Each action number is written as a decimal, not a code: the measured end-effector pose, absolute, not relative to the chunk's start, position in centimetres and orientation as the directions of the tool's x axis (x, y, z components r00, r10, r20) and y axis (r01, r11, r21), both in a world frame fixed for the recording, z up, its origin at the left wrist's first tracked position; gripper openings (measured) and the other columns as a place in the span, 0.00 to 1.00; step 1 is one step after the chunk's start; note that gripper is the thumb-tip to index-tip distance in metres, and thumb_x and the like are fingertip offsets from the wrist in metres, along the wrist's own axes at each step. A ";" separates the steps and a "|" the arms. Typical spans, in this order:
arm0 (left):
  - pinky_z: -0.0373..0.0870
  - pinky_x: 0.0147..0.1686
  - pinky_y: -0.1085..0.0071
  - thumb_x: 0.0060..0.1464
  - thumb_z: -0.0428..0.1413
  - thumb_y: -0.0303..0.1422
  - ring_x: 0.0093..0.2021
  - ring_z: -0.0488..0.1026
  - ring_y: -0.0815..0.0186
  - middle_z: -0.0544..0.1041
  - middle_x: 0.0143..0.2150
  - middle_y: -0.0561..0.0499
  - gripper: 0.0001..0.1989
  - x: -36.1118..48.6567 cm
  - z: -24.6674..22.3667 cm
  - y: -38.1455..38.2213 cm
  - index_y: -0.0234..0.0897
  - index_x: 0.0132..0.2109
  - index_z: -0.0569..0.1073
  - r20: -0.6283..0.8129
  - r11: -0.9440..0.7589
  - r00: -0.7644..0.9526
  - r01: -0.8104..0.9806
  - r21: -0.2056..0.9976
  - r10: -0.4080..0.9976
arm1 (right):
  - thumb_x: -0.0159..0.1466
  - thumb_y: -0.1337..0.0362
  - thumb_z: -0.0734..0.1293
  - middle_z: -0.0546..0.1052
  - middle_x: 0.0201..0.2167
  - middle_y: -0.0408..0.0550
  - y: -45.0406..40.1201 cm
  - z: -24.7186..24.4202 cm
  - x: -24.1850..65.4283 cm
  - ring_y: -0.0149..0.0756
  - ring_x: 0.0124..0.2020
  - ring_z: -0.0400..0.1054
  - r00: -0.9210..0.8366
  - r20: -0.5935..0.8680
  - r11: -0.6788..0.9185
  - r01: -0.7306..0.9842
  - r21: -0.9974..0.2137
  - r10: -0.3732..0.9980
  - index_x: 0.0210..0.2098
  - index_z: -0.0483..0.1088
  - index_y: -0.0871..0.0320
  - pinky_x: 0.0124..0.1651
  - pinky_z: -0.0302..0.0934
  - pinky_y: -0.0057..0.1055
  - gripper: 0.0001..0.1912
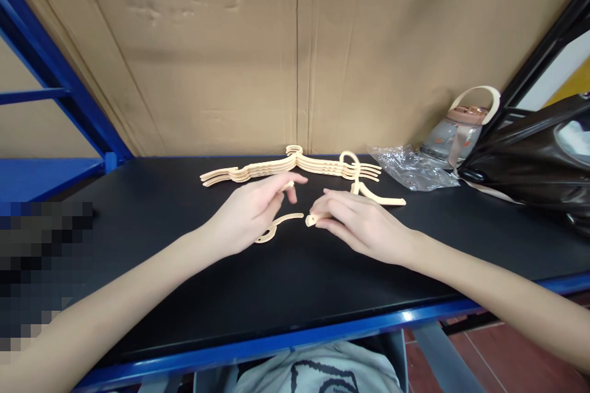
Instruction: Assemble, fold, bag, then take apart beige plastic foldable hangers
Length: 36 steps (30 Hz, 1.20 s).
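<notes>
My left hand [258, 206] is closed with thumb and fingers around a cream plastic hanger piece, of which only a small end [288, 185] shows by the fingertips. Under that hand a curved cream hanger arm [290, 217] pokes out; its other end is hidden, so I cannot tell whether it lies on the table or is held. To the right, my right hand [364, 221] grips a cream hanger part, its rounded end [311, 220] sticking out toward the left hand. Behind the right hand, a hanger hook [353, 166] stands up beside a curved arm [382, 198].
Several cream hangers [271, 167] lie stacked at the back of the black table [221, 307]. Crumpled clear plastic [415, 169], a bottle with a handle [461, 129] and a dark glossy bag [530, 147] are at the right. Cardboard [207, 61] walls off the back.
</notes>
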<state>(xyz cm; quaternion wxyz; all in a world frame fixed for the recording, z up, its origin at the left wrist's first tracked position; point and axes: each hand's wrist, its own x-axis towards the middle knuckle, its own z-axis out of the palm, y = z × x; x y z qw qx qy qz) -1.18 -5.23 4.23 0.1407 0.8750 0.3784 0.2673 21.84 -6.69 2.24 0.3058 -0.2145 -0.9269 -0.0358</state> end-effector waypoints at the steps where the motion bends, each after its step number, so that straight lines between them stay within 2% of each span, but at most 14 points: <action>1: 0.66 0.36 0.71 0.63 0.40 0.29 0.33 0.70 0.68 0.74 0.37 0.55 0.16 -1.1 4.2 -5.4 0.43 0.55 0.64 0.330 -0.667 0.581 0.606 0.434 0.744 | 0.71 0.66 0.56 0.75 0.39 0.50 -6.6 2.2 21.9 0.36 0.40 0.70 -0.712 0.586 0.901 0.426 -0.079 0.388 0.41 0.64 0.59 0.47 0.66 0.37 0.06; 3: 0.65 0.32 0.72 0.64 0.39 0.32 0.29 0.69 0.68 0.73 0.32 0.56 0.13 -0.9 4.3 -5.7 0.41 0.52 0.63 0.303 -0.653 0.583 0.618 0.437 0.754 | 0.71 0.66 0.56 0.75 0.38 0.50 -6.4 2.0 21.9 0.36 0.39 0.70 -0.695 0.593 0.889 0.450 -0.082 0.406 0.41 0.63 0.58 0.43 0.66 0.35 0.05; 5: 0.63 0.29 0.72 0.66 0.38 0.35 0.25 0.68 0.69 0.73 0.32 0.56 0.11 -0.8 4.5 -6.0 0.40 0.50 0.61 0.295 -0.639 0.573 0.614 0.464 0.765 | 0.71 0.67 0.56 0.75 0.36 0.49 -6.3 1.9 22.0 0.35 0.36 0.70 -0.684 0.596 0.875 0.480 -0.067 0.421 0.40 0.62 0.58 0.39 0.65 0.33 0.05; 10: 0.63 0.29 0.74 0.66 0.41 0.39 0.26 0.69 0.69 0.72 0.26 0.57 0.15 -0.5 4.9 -6.2 0.40 0.44 0.70 0.258 -0.669 0.627 0.609 0.426 0.735 | 0.71 0.67 0.56 0.73 0.31 0.46 -6.2 2.1 22.0 0.32 0.30 0.66 -0.687 0.600 0.861 0.508 -0.006 0.410 0.38 0.63 0.59 0.34 0.60 0.29 0.07; 14: 0.65 0.35 0.73 0.65 0.44 0.40 0.33 0.73 0.67 0.77 0.34 0.53 0.17 -0.6 4.9 -6.0 0.40 0.42 0.76 0.306 -0.726 0.664 0.572 0.382 0.683 | 0.71 0.66 0.56 0.73 0.31 0.47 -6.2 2.2 22.1 0.32 0.30 0.66 -0.689 0.584 0.854 0.520 -0.013 0.429 0.38 0.66 0.60 0.34 0.59 0.28 0.09; 16: 0.65 0.33 0.73 0.64 0.45 0.41 0.31 0.73 0.67 0.78 0.34 0.53 0.18 -0.7 4.8 -5.8 0.41 0.41 0.78 0.284 -0.723 0.670 0.582 0.372 0.686 | 0.71 0.66 0.56 0.74 0.32 0.47 -6.2 2.2 22.2 0.33 0.32 0.67 -0.694 0.571 0.853 0.521 -0.023 0.439 0.38 0.67 0.60 0.35 0.60 0.28 0.10; 20: 0.64 0.30 0.75 0.64 0.46 0.40 0.30 0.73 0.68 0.78 0.32 0.55 0.16 -1.0 4.8 -5.7 0.46 0.46 0.78 0.233 -0.748 0.721 0.565 0.350 0.653 | 0.71 0.65 0.56 0.76 0.33 0.48 -6.2 2.3 22.4 0.33 0.33 0.68 -0.724 0.546 0.869 0.494 -0.014 0.421 0.37 0.70 0.60 0.36 0.62 0.29 0.12; 25: 0.62 0.33 0.76 0.64 0.48 0.34 0.33 0.75 0.68 0.79 0.33 0.57 0.13 -1.1 4.8 -5.7 0.48 0.47 0.77 0.182 -0.805 0.796 0.515 0.296 0.577 | 0.72 0.65 0.55 0.77 0.34 0.50 -6.4 2.3 22.4 0.34 0.34 0.70 -0.765 0.557 0.885 0.453 0.107 0.325 0.37 0.72 0.61 0.37 0.64 0.30 0.16; 31: 0.61 0.33 0.74 0.65 0.46 0.35 0.35 0.75 0.66 0.79 0.35 0.56 0.14 -0.8 4.5 -5.9 0.44 0.40 0.76 0.121 -0.825 0.819 0.542 0.157 0.561 | 0.71 0.68 0.56 0.78 0.33 0.50 -6.5 2.0 22.3 0.34 0.34 0.70 -0.818 0.512 0.882 0.418 0.219 0.261 0.36 0.73 0.62 0.37 0.64 0.30 0.16; 36: 0.58 0.26 0.72 0.66 0.44 0.35 0.28 0.74 0.66 0.77 0.31 0.55 0.15 -0.4 4.3 -6.5 0.43 0.41 0.76 0.142 -0.830 0.825 0.556 -0.035 0.547 | 0.71 0.69 0.54 0.77 0.31 0.49 -6.6 1.8 22.3 0.33 0.34 0.69 -0.840 0.467 0.866 0.429 0.257 0.277 0.34 0.73 0.62 0.37 0.64 0.29 0.17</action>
